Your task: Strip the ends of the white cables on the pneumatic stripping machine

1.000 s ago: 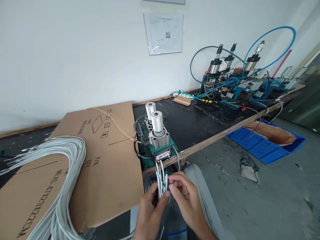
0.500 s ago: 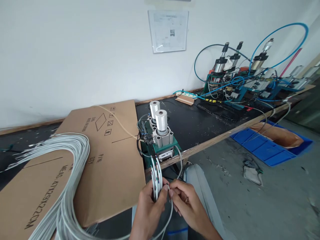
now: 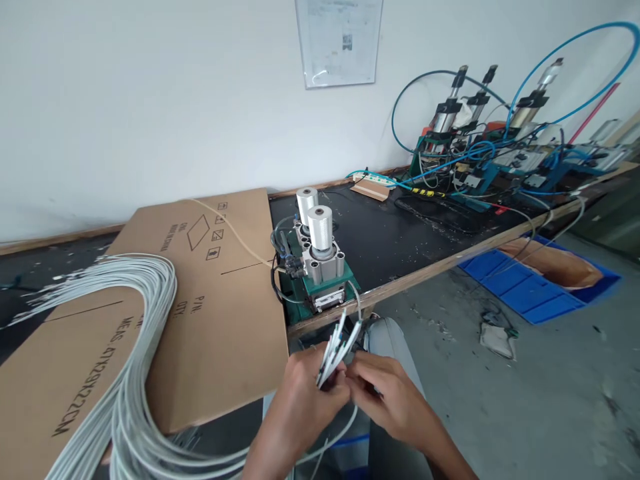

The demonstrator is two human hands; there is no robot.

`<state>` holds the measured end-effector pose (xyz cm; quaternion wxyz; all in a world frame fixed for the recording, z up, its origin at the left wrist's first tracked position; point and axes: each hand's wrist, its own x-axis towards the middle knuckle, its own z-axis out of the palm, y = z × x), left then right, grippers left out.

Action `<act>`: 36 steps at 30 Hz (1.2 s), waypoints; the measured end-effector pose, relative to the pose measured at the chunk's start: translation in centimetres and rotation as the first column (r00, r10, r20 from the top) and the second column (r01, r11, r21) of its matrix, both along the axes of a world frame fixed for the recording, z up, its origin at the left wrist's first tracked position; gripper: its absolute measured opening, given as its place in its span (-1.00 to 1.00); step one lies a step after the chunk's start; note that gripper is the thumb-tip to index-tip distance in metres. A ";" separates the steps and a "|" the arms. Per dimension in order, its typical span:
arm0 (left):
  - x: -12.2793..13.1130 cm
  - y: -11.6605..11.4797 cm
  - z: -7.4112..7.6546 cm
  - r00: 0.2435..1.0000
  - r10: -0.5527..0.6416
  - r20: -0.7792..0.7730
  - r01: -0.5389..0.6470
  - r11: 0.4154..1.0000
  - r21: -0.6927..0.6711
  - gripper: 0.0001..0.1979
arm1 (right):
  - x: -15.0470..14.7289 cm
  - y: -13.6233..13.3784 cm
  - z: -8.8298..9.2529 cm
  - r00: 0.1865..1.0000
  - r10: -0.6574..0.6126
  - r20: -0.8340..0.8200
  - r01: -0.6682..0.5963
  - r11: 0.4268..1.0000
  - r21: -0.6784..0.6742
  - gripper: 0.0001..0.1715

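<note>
My left hand (image 3: 313, 393) is wrapped round a small bunch of white cables (image 3: 336, 353), their cut ends fanned out and leaning right. Close against it, my right hand (image 3: 383, 393) has its thumb and fingers pinched together at a cable by the left thumb; the fingertips partly hide that spot. A cable loops down below both hands. Just beyond them, a small pneumatic machine (image 3: 320, 267) with two knurled silver cylinders sits on a green base at the bench edge. To the left, a thick bundle of white cables (image 3: 145, 347) curves over a flat cardboard sheet (image 3: 235, 347).
On the black bench (image 3: 380, 240) lie a power strip (image 3: 373, 179) and a cardboard piece. Several pneumatic machines (image 3: 450, 120) with blue hoses stand at the far right. A blue bin (image 3: 530, 287) and a rag (image 3: 497, 340) are on the floor. A sheet (image 3: 340, 43) hangs on the wall.
The bunch in my left hand has tipped from nearly upright to leaning right. My hands have come closer together and shifted slightly right. The camera view has tilted down a little.
</note>
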<state>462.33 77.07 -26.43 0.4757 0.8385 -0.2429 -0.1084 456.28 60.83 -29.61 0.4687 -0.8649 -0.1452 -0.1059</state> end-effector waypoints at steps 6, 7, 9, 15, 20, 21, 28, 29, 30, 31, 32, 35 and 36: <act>-0.1 -0.8 -0.1 0.999 0.035 -0.024 -0.035 0.999 0.032 -0.87 | -0.8 -0.2 -0.5 0.994 -0.073 0.086 0.076 0.997 -0.025 -0.68; -0.2 -0.8 -0.2 0.994 0.062 -0.094 -0.063 0.998 -0.012 -0.88 | -0.8 0.2 -0.8 0.994 -0.100 0.037 0.097 0.992 0.083 -0.64; -0.4 -0.6 -0.5 0.962 0.104 -0.251 -0.137 0.983 -0.120 -0.85 | -0.9 1.5 -1.6 0.984 -0.120 -0.133 0.160 0.923 0.349 -0.58; -1.1 0.2 -1.6 0.813 0.131 -0.568 -0.348 0.891 -0.292 -0.63 | -0.5 5.8 -3.3 0.920 -0.126 -0.371 0.363 0.627 0.689 -0.42; -1.3 0.7 -2.2 0.789 0.131 -0.601 -0.423 0.824 -0.376 -0.50 | -0.1 7.0 -3.1 0.923 -0.106 -0.369 0.361 0.565 0.742 -0.40; -1.2 0.8 -2.4 0.785 0.125 -0.607 -0.427 0.819 -0.383 -0.49 | -0.1 7.0 -3.1 0.923 -0.105 -0.370 0.362 0.561 0.744 -0.40; -1.6 0.4 -3.1 0.768 0.200 -0.608 -0.506 0.771 -0.386 -0.50 | 0.0 7.5 -3.4 0.913 -0.143 -0.383 0.395 0.550 0.736 -0.38; -1.7 0.3 -3.1 0.757 0.212 -0.618 -0.527 0.757 -0.386 -0.51 | 0.0 7.5 -3.4 0.911 -0.155 -0.382 0.400 0.551 0.732 -0.38; -1.8 0.1 -2.9 0.747 0.220 -0.628 -0.545 0.744 -0.387 -0.51 | 0.1 7.6 -3.4 0.911 -0.166 -0.377 0.403 0.553 0.729 -0.38; -1.9 0.0 -2.8 0.738 0.225 -0.636 -0.559 0.733 -0.389 -0.51 | 0.1 7.6 -3.3 0.912 -0.176 -0.372 0.403 0.556 0.726 -0.38; -1.9 0.0 -2.7 0.732 0.229 -0.642 -0.569 0.724 -0.390 -0.50 | 0.2 7.6 -3.3 0.912 -0.183 -0.368 0.404 0.557 0.725 -0.38; -1.9 -0.2 -2.4 0.725 0.217 -0.653 -0.574 0.715 -0.399 -0.49 | 0.3 7.7 -3.4 0.908 -0.193 -0.373 0.415 0.544 0.729 -0.39; -1.9 -0.2 -2.4 0.727 0.207 -0.654 -0.568 0.717 -0.404 -0.49 | 0.3 7.7 -3.5 0.905 -0.190 -0.382 0.421 0.535 0.732 -0.39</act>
